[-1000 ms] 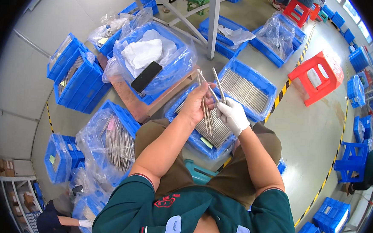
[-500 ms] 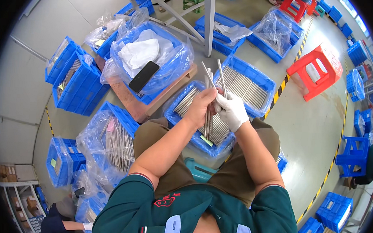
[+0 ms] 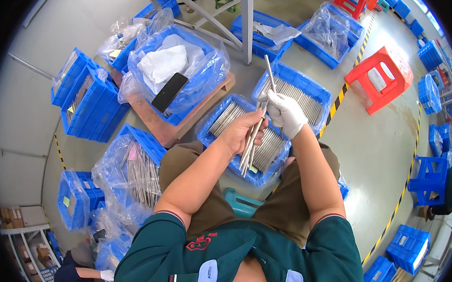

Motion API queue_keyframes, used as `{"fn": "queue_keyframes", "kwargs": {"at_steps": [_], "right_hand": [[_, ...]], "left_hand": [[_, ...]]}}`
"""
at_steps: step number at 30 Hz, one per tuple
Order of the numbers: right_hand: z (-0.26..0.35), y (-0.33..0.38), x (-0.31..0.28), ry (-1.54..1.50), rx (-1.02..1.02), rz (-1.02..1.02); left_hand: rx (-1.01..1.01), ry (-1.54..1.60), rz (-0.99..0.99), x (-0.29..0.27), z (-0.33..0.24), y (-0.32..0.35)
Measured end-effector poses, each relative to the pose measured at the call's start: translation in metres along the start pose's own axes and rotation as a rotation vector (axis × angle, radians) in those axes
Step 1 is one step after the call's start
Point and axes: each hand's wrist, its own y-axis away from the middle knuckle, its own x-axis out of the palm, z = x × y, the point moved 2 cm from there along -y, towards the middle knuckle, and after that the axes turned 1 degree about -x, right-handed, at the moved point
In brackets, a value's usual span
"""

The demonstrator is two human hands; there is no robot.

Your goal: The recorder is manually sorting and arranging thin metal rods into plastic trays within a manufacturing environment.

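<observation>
My bare left hand [image 3: 243, 130] is closed round a small bunch of thin metal rods [image 3: 248, 157], which slant down above the nearer blue crate [image 3: 204, 137]. My right hand [image 3: 287, 115], in a white glove, pinches a metal rod [image 3: 269, 74] that points up and away. Its lower end runs in close to the left hand's bunch; whether they touch I cannot tell. Both hands are over two plastic-lined blue crates. Rows of similar rods fill the nearer crate, with a yellow-green slip partly hidden in it. More rods lie side by side in the farther crate [image 3: 324, 95].
At left, a bag-lined blue crate [image 3: 210, 52] on a wooden pallet [image 3: 149, 120] holds white cloth and a black phone [image 3: 169, 92]. Below it sits a bagged crate of rods [image 3: 143, 175]. A table leg [image 3: 247, 28] stands ahead, a red stool [image 3: 364, 79] to the right.
My right hand has moved slightly up and right with its rod. The left hand's bunch has tilted, its lower ends now showing nearer to me. The view has shifted a little.
</observation>
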Motion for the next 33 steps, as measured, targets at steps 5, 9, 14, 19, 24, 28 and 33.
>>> {"fn": "queue_keyframes", "kwargs": {"at_steps": [5,9,14,19,24,28,33], "right_hand": [[-0.008,-0.003,0.0,0.178,-0.154,-0.229],[-0.003,-0.011,-0.01,-0.015,-0.218,-0.361],[-0.007,-0.021,-0.017,-0.065,-0.271,-0.41],[0.018,-0.035,-0.069,-0.302,-0.391,-0.554],[0.039,-0.007,-0.066,-0.183,-0.315,-0.478],[0.007,-0.003,-0.028,-0.078,-0.134,-0.359],[-0.01,-0.005,-0.005,0.655,-0.201,-0.295]], "left_hand": [[-0.034,-0.051,0.014,0.006,0.011,0.004],[-0.081,-0.075,0.074,0.012,0.019,0.003],[-0.091,-0.077,0.075,0.02,0.011,0.003],[-0.184,-0.052,0.216,0.025,0.024,0.02],[-0.045,-0.017,0.167,0.001,0.008,0.019],[0.075,0.009,0.112,-0.008,0.0,0.011],[0.059,0.028,0.118,-0.005,-0.002,0.006]]}}
